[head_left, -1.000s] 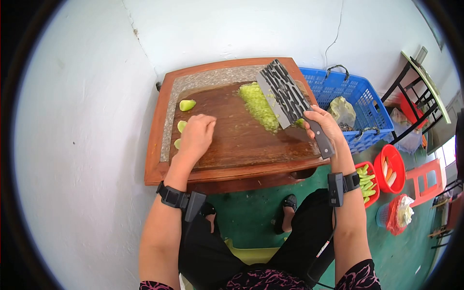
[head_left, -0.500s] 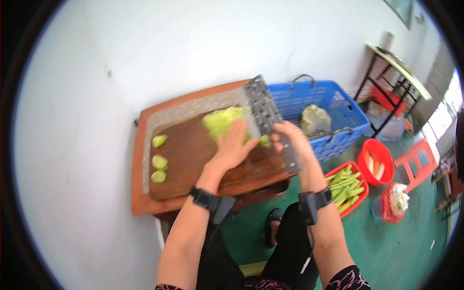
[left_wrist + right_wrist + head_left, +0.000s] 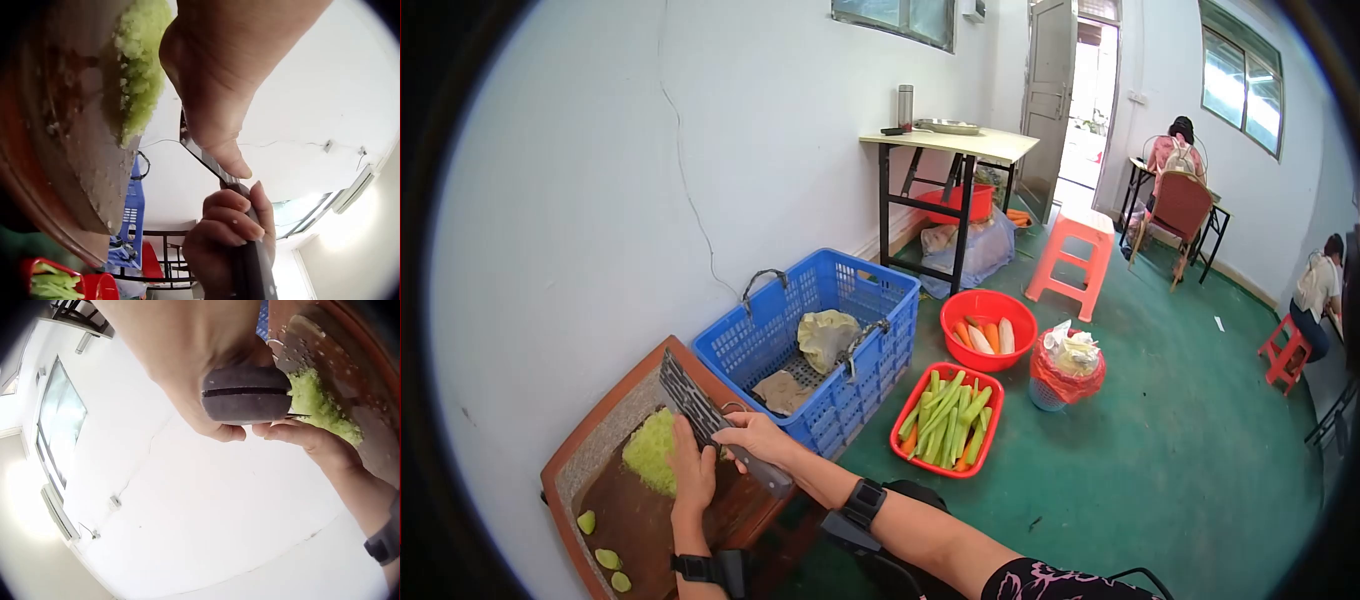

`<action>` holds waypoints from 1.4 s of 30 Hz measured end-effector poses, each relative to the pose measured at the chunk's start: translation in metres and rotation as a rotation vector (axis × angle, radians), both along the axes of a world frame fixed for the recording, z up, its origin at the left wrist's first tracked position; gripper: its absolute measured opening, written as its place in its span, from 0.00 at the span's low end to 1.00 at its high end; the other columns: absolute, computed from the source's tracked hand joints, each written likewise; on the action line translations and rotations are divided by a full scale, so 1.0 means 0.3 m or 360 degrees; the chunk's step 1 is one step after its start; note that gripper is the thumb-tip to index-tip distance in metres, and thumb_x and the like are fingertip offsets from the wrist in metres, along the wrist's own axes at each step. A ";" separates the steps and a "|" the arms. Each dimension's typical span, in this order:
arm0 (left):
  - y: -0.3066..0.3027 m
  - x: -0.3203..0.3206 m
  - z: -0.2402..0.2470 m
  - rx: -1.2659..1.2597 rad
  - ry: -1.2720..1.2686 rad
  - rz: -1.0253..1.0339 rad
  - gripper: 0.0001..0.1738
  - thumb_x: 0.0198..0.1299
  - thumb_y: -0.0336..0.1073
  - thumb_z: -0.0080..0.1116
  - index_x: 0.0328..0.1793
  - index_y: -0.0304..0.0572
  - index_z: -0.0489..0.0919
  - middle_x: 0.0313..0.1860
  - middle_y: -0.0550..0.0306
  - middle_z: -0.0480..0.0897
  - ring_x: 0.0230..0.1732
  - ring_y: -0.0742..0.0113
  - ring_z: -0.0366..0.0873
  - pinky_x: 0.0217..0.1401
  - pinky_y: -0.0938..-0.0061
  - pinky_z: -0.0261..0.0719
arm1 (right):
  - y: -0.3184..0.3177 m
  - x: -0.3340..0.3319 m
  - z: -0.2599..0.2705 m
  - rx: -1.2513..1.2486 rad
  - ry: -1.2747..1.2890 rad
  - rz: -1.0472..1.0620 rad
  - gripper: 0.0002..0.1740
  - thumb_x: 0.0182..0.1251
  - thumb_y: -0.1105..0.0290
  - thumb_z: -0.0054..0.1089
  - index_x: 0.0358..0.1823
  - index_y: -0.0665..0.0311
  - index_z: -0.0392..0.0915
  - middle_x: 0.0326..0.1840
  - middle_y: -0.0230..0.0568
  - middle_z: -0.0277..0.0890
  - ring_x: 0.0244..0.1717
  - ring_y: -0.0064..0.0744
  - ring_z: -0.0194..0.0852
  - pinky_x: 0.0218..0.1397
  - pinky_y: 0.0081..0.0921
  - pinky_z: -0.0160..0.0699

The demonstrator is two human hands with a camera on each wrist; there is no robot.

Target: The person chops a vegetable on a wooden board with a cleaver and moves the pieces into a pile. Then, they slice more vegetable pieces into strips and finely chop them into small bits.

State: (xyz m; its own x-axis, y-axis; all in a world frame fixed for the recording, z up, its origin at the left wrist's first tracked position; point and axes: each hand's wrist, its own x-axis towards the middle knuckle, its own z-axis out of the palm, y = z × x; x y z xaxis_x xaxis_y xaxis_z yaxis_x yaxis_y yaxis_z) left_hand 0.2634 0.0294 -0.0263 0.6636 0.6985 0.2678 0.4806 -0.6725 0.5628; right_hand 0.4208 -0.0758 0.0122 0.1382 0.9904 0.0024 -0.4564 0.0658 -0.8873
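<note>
The right hand (image 3: 750,437) grips the cleaver (image 3: 690,397); the left hand (image 3: 693,475), fingers extended, lies against its blade, best kept flat and clear of the edge. Chopped green vegetable (image 3: 650,453) sits beside it on the board (image 3: 640,535), the blue basket (image 3: 878,340) beyond.

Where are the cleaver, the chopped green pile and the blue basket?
Cleaver (image 3: 768,477): head view, on its handle.
Chopped green pile (image 3: 142,81): left wrist view, on its middle.
Blue basket (image 3: 889,350): head view, on its outer side wall.
</note>
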 end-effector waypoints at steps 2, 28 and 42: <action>0.017 -0.008 -0.015 -0.0079 0.0234 0.0207 0.40 0.66 0.48 0.42 0.78 0.37 0.42 0.79 0.45 0.41 0.79 0.50 0.32 0.76 0.54 0.28 | -0.003 0.007 0.003 0.0038 -0.0021 -0.0001 0.13 0.60 0.66 0.61 0.41 0.67 0.76 0.20 0.33 0.71 0.13 0.22 0.69 0.15 0.19 0.68; 0.385 -0.156 -0.179 0.0016 -0.0335 0.0212 0.29 0.73 0.46 0.30 0.72 0.34 0.59 0.70 0.43 0.63 0.72 0.50 0.57 0.71 0.66 0.55 | -0.005 -0.041 0.018 0.0236 -0.0043 -0.0227 0.11 0.45 0.78 0.54 0.32 0.75 0.75 0.16 0.42 0.69 0.10 0.29 0.68 0.10 0.29 0.69; 0.178 -0.127 0.030 0.0779 0.0060 0.0441 0.25 0.65 0.52 0.51 0.50 0.35 0.79 0.40 0.40 0.82 0.37 0.49 0.79 0.39 0.59 0.79 | 0.163 -0.090 -0.050 0.0193 -0.0323 -0.0794 0.19 0.43 0.81 0.52 0.43 0.72 0.70 0.42 0.51 0.70 0.47 0.43 0.73 0.48 0.32 0.72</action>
State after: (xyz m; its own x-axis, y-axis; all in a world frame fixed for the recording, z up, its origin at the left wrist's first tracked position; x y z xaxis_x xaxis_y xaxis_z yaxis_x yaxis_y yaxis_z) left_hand 0.2253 0.0827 -0.0174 0.4886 0.6482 0.5840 0.6901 -0.6967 0.1960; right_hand 0.3938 -0.0268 -0.0028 0.5754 0.7959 0.1882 -0.1640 0.3377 -0.9269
